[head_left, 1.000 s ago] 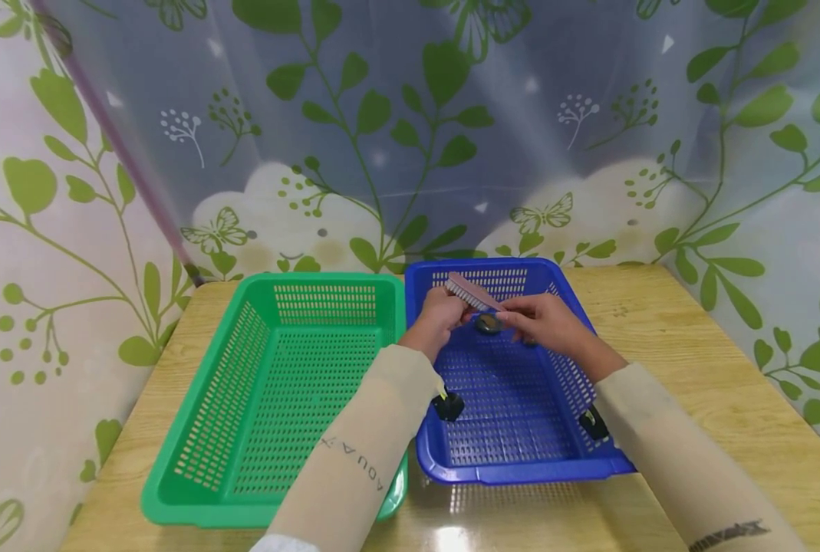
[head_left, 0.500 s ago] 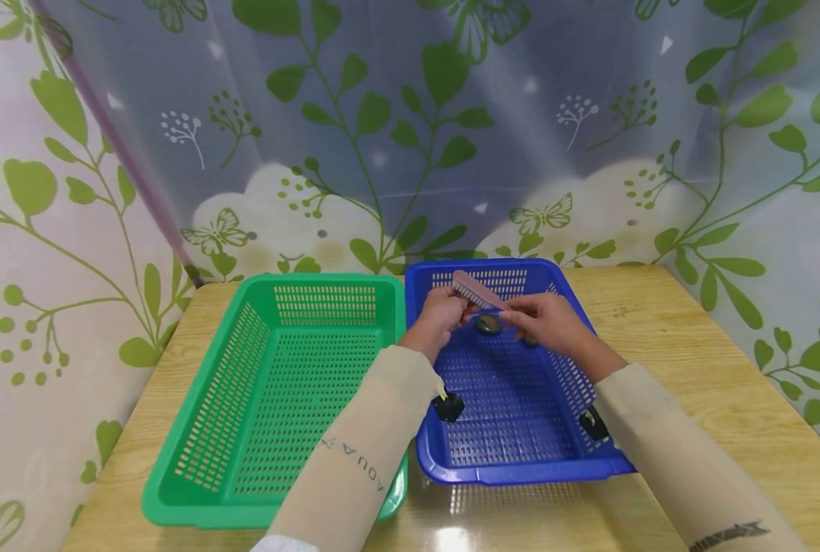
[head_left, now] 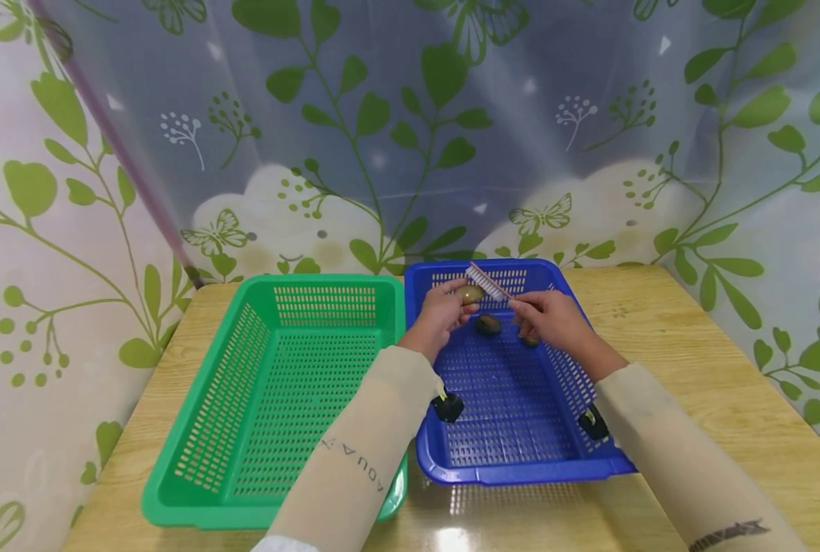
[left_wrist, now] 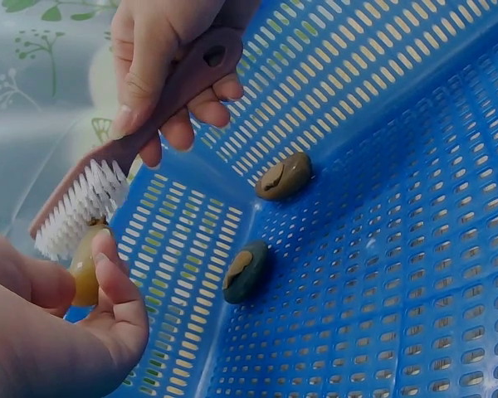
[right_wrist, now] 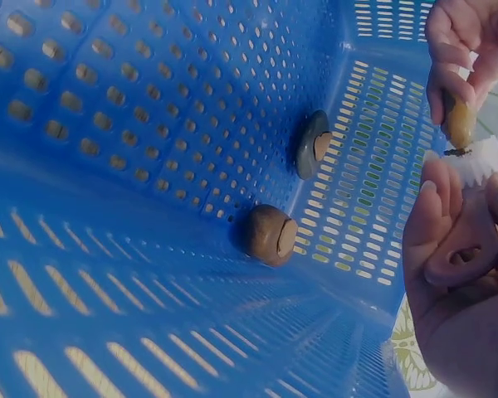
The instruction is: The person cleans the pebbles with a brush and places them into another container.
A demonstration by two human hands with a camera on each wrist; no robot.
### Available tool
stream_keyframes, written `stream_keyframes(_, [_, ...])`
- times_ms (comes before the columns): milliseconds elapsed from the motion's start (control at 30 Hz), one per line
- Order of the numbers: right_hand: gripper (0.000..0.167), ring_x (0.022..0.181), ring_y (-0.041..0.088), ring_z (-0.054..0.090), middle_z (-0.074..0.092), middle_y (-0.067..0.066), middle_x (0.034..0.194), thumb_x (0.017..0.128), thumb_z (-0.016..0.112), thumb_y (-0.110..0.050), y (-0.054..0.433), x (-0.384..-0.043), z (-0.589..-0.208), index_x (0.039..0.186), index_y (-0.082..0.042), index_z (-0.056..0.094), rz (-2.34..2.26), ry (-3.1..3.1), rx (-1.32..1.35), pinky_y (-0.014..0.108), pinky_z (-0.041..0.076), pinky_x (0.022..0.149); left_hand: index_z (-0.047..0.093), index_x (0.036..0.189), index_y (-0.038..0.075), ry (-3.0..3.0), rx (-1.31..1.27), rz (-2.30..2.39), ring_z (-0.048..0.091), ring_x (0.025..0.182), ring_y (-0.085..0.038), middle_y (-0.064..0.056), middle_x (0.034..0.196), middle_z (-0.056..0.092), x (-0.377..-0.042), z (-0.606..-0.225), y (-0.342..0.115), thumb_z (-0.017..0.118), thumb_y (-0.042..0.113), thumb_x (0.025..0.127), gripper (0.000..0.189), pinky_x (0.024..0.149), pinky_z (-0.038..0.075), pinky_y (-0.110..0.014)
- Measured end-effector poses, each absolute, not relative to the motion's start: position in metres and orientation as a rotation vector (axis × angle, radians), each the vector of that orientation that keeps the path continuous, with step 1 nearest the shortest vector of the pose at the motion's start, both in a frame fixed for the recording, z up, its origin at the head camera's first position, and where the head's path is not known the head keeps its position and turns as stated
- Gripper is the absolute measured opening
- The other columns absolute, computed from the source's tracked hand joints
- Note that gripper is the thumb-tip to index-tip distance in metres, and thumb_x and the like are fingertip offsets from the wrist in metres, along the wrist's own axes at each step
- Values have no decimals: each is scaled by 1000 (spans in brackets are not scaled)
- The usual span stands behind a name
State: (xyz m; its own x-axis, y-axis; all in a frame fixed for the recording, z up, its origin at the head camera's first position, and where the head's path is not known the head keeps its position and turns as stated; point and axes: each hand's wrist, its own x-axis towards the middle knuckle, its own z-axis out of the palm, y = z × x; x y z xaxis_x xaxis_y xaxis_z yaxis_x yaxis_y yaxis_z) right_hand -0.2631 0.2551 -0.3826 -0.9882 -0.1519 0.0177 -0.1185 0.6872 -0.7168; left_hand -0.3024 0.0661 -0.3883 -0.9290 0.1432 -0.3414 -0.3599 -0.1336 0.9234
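My left hand (head_left: 442,314) pinches a smooth yellowish-brown stone (head_left: 469,294) between thumb and fingers, over the far end of a blue plastic basket (head_left: 520,473). With my right hand (head_left: 553,318) I grip the handle of a scrubbing brush (left_wrist: 79,178), dusky pink with white bristles. Its bristles meet the end of the stone (left_wrist: 85,269), where a small dark smear shows. Inside the basket lie two more stones: a dark green-grey one (left_wrist: 247,272) and a brown one (left_wrist: 284,176). Each bears a tan, mud-like patch on top.
A green plastic basket (head_left: 205,515) stands left of the blue one, its side against it. Both are on a wood-grain table (head_left: 665,330). Patterned curtains (head_left: 410,138) hang behind and at the sides. Small black pieces (head_left: 449,406) sit at my wrists.
The brush has shifted right and turned so its bristles face the left hand. The yellowish-brown stone, hidden in the earlier frames, now shows in the left fingers. The baskets have stayed put.
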Motion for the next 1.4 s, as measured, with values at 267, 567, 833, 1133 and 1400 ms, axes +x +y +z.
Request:
stream_keyframes(267, [43,74,27,69,70,21,96,105,46,-27,256,-261,-380,126,8,58,-1240,2802,-250,47,56,68,55,135,3,1761,-224,2120,53,60,-8,-4,77,61,-302,-388,66,52,5,99,35,52,41,-16])
stream_keyframes(567, [41,83,36,67,69,24,101,102,51,-25,255,-259,-377,128,7,57,-1293,2768,-238,40,55,64,55,134,0,1789,-184,2107,55,67,-10,-8,85,61,-304,-392,67,55,-7,94,41,54,43,-16])
stream_keyframes(833, [40,82,35,67,69,24,102,101,54,-27,255,-260,-380,127,2,60,-1283,2827,-328,38,54,61,65,114,-4,1750,-152,2075,54,60,-7,-1,71,61,-304,-393,67,53,13,101,25,53,43,-17])
stream_keyframes(1133, [38,79,32,67,71,18,96,99,57,-27,253,-260,-382,126,0,62,-1281,2873,-435,41,53,62,63,123,0,1696,-138,1973,61,70,-10,-2,84,66,-302,-390,67,41,32,106,43,57,44,-19])
stream_keyframes(1400, [37,71,15,65,72,14,94,98,59,-27,253,-259,-382,124,0,64,-1257,2911,-478,31,50,57,63,124,2,1741,-139,1972,60,69,-11,-8,96,67,-302,-390,67,38,29,106,41,55,42,-19])
